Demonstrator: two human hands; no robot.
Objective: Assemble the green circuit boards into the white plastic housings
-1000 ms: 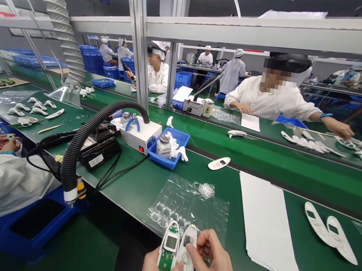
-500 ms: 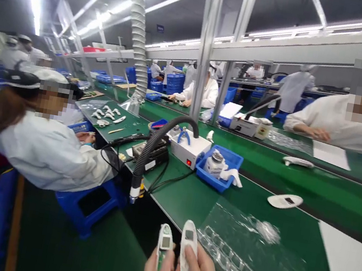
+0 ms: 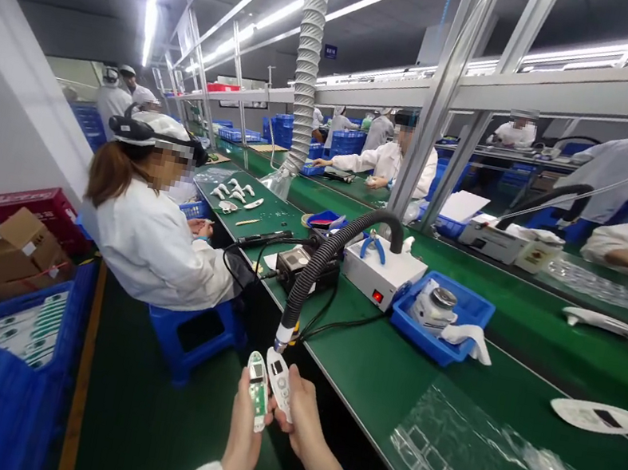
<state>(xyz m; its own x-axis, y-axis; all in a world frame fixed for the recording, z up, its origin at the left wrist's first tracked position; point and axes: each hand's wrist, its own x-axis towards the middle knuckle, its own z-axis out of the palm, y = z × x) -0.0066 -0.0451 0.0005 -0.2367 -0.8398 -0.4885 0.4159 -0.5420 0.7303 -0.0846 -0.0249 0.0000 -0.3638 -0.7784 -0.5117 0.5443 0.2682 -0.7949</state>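
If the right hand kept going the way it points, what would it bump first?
Probably the gadget with the green board in the left hand, just beside the white case in the right hand, though depth is hard to judge.

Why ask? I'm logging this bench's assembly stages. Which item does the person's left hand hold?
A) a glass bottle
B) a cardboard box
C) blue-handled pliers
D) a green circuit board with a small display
D: the left hand grips the green circuit board with its small display, while the right hand holds a white plastic casing.
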